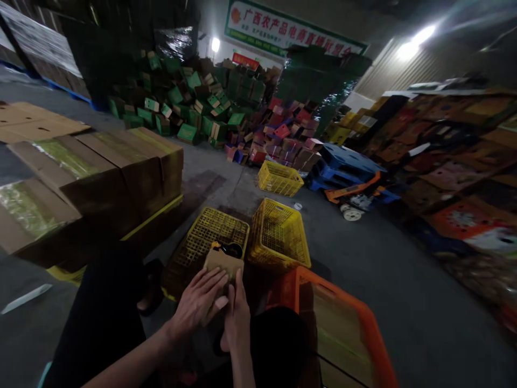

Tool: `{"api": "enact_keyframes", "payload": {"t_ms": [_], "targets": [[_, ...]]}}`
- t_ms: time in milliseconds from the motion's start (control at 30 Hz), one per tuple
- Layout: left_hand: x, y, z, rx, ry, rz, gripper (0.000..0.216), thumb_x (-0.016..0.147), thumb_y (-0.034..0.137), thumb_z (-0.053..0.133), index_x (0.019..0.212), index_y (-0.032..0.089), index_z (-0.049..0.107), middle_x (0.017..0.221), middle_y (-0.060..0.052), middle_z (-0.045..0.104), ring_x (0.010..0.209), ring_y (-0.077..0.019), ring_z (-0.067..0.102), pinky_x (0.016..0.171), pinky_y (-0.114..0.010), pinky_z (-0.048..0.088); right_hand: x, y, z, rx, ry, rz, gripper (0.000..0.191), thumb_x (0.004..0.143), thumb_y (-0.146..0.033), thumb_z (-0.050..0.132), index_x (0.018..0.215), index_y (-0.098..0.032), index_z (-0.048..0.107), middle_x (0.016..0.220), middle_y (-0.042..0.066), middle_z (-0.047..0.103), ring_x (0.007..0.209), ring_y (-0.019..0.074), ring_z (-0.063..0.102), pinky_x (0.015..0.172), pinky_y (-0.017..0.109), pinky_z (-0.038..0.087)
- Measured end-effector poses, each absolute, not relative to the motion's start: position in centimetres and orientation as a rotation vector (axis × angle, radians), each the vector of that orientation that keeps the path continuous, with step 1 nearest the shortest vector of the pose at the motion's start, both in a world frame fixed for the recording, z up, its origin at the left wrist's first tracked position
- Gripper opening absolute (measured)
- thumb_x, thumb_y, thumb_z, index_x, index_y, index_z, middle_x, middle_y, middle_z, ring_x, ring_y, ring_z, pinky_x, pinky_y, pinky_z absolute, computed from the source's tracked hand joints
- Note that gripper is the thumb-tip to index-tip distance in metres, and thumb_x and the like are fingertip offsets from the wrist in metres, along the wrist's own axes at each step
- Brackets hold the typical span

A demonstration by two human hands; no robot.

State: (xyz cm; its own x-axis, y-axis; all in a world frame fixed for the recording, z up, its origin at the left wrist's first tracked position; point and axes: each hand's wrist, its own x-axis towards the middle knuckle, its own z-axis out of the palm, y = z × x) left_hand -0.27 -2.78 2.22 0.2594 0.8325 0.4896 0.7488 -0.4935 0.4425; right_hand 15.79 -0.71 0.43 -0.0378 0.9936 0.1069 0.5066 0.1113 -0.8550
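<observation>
A small brown cardboard box (225, 263) is between my two hands, in front of my knees. My left hand (200, 299) lies over its top left part, fingers side by side and the thumb lower down. Along the box's right side is my right hand (237, 307), its index finger pointing away from me and its lower fingers partly hidden. Just beyond the box, a black and orange object (231, 249) rests on an upturned yellow plastic crate (216, 223); its kind is not clear in the dim light.
Taped cartons (117, 161) are stacked at left. A yellow crate (278, 231) and an orange crate (343, 296) holding flat cardboard stand at right. Farther off are another yellow crate (280, 178), a pallet jack (355, 194), blue pallets (347, 161) and heaped green boxes (189, 108).
</observation>
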Motion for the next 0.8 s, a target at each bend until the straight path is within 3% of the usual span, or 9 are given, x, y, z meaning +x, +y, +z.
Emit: {"api": "enact_keyframes", "payload": {"t_ms": [267,467,633,800], "targets": [[-1.6,-3.7,1.8,2.184,1.594,1.135,0.056,0.104,0.034,0.046,0.157,0.027,0.030,0.156,-0.006,0.044,0.148,-0.0257,0.034,0.120,-0.049,0.033,16.0,-1.2,0.7,-1.467,-1.601,0.872,0.058,0.102,-0.053,0.037,0.155,-0.029,0.033,0.156,0.003,0.043,0.145,0.0220,0.038,0.119,0.043,0.033],[-1.0,-6.2,-1.3,1.749,1.583,1.310,0.065,0.105,0.038,0.039,0.162,0.028,0.007,0.168,-0.007,0.012,0.151,-0.0277,0.019,0.120,-0.048,0.032,16.6,-1.6,1.0,-1.524,-1.538,0.874,0.061,0.102,-0.055,0.033,0.156,-0.027,0.031,0.158,0.002,0.038,0.146,0.0210,0.036,0.121,0.042,0.031],[0.5,-7.9,-2.8,1.570,1.438,1.297,0.074,0.103,0.043,0.046,0.162,0.029,0.002,0.166,-0.010,0.020,0.149,-0.0298,0.026,0.116,-0.051,0.036,16.7,-1.8,0.8,-1.486,-1.541,0.842,0.061,0.102,-0.054,0.035,0.155,-0.026,0.033,0.159,0.002,0.036,0.148,0.0205,0.033,0.121,0.041,0.030],[1.0,-8.0,-1.7,1.608,1.308,1.323,0.085,0.100,0.046,0.053,0.161,0.028,-0.004,0.167,-0.013,0.013,0.150,-0.0331,0.022,0.116,-0.056,0.034,16.9,-2.0,1.2,-1.507,-1.488,0.864,0.063,0.100,-0.056,0.039,0.155,-0.026,0.035,0.158,0.003,0.039,0.146,0.0222,0.037,0.118,0.041,0.037]]}}
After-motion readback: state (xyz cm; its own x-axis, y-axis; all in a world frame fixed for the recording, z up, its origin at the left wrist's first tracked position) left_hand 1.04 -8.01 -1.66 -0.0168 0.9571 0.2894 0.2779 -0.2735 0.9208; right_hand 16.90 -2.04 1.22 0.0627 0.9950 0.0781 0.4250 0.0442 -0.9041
